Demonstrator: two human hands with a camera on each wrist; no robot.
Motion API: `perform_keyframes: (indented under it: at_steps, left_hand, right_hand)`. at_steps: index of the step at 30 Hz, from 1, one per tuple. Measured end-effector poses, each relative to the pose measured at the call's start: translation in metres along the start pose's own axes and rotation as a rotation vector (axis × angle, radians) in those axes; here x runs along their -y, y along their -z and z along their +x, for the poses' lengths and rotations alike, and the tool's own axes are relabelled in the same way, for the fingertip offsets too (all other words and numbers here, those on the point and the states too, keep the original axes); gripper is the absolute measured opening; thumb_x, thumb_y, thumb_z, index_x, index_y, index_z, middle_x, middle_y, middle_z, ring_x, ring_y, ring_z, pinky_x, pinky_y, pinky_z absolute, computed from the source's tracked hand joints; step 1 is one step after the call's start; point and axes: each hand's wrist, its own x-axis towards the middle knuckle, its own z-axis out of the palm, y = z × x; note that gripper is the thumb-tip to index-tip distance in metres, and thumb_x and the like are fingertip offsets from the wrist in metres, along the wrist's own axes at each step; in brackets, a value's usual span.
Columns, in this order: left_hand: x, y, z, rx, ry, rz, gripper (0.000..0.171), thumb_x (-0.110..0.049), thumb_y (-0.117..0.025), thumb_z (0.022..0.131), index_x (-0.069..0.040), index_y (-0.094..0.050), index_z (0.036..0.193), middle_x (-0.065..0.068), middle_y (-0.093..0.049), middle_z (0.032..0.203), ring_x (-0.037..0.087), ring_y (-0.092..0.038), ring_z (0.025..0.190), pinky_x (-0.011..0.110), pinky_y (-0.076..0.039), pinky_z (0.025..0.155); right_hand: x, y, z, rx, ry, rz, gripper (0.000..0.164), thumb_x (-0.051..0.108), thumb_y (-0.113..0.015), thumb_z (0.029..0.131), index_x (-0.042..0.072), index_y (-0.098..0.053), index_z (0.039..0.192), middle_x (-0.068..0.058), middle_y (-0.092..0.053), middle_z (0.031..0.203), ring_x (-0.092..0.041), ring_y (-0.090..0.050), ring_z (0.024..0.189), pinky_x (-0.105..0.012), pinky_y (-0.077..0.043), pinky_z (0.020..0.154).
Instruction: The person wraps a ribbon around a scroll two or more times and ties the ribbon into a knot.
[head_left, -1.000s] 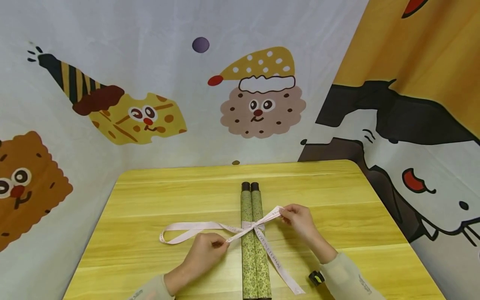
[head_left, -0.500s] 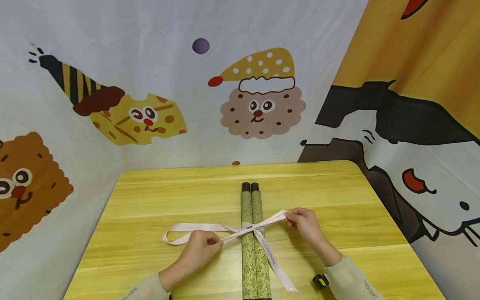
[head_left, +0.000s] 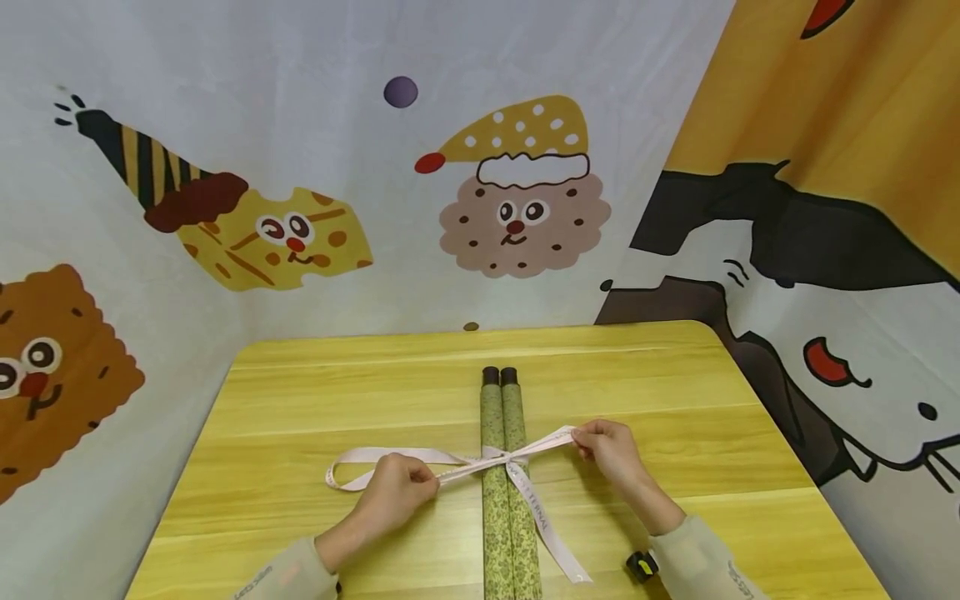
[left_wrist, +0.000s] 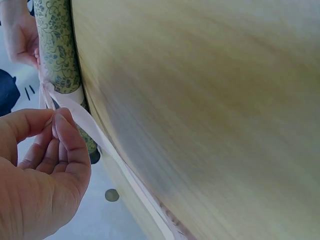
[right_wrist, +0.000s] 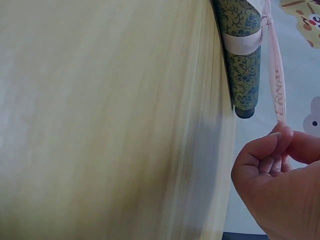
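Two green floral-patterned scrolls (head_left: 497, 517) with dark end knobs lie side by side on the table, bound at the middle by a pale pink ribbon (head_left: 471, 468) with lettering. My left hand (head_left: 397, 493) pinches one part of the ribbon left of the scrolls, between thumb and forefinger. To the right, my right hand (head_left: 613, 454) pinches a folded part of the ribbon the same way. The stretch between both hands is drawn taut across a knot over the scrolls. One ribbon loop lies to the left; a loose tail hangs toward the lower right. In the right wrist view, the ribbon (right_wrist: 277, 80) runs up from the fingertips.
A yellow wood-grain table (head_left: 330, 392) carries everything. Near the right sleeve sits a small black object (head_left: 641, 566) with a yellow mark. Cartoon-printed curtain (head_left: 315, 100) stands behind the table and at its sides.
Both hands have drawn apart slightly, the left leftward and the right a little to the right and down, stretching the ribbon. The loose tail has shifted slightly up and left.
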Motion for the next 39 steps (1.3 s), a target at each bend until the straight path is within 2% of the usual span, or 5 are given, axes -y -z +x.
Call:
perform_keyframes:
  at_steps: [11,21,32,35,39]
  left_hand:
    - [0.003,-0.002,0.001,-0.002,0.032,0.000,0.016,-0.009,-0.069,0.080,-0.011,-0.071,0.065,-0.001,-0.066,0.061,0.006,-0.050,0.050,0.021,-0.046,0.045]
    - [0.003,-0.001,0.001,-0.066,0.092,-0.078,0.005,-0.016,-0.072,0.080,-0.014,-0.072,0.075,-0.006,-0.069,0.070,0.008,-0.058,0.060,0.024,-0.053,0.053]
    - [0.005,0.024,0.000,-0.193,0.141,-0.138,0.008,-0.011,-0.067,0.086,-0.006,-0.071,0.089,0.008,-0.068,0.079,0.015,-0.056,0.064,0.022,-0.050,0.051]
    - [0.008,0.038,-0.002,-0.278,0.093,-0.114,0.011,-0.015,-0.066,0.088,-0.006,-0.071,0.093,0.009,-0.068,0.083,0.015,-0.057,0.068,0.023,-0.051,0.053]
    - [0.012,0.059,-0.004,-0.414,-0.062,-0.009,0.019,-0.021,-0.062,0.092,-0.009,-0.069,0.104,0.003,-0.067,0.096,0.014,-0.056,0.080,0.029,-0.053,0.062]
  right_hand:
    - [-0.001,-0.001,0.001,-0.017,0.008,0.000,0.018,0.011,-0.065,0.087,-0.007,-0.064,0.085,-0.025,-0.064,0.082,-0.021,-0.055,0.063,-0.029,-0.050,0.056]
    - [0.002,0.007,-0.003,0.018,0.055,0.017,0.027,0.019,-0.064,0.089,-0.006,-0.064,0.097,-0.029,-0.064,0.091,-0.030,-0.060,0.075,-0.038,-0.056,0.067]
    - [0.007,0.032,-0.004,0.024,0.107,-0.101,0.040,0.028,-0.062,0.092,-0.008,-0.061,0.108,-0.028,-0.064,0.097,-0.036,-0.062,0.083,-0.043,-0.056,0.072]
    - [0.010,0.045,-0.004,0.015,0.176,-0.173,0.043,0.034,-0.059,0.093,-0.005,-0.061,0.108,-0.026,-0.065,0.099,-0.037,-0.061,0.085,-0.048,-0.055,0.074]
    - [0.015,0.064,-0.004,-0.022,0.300,-0.249,0.038,0.037,-0.056,0.094,0.002,-0.062,0.108,-0.021,-0.065,0.100,-0.031,-0.061,0.085,-0.047,-0.055,0.073]
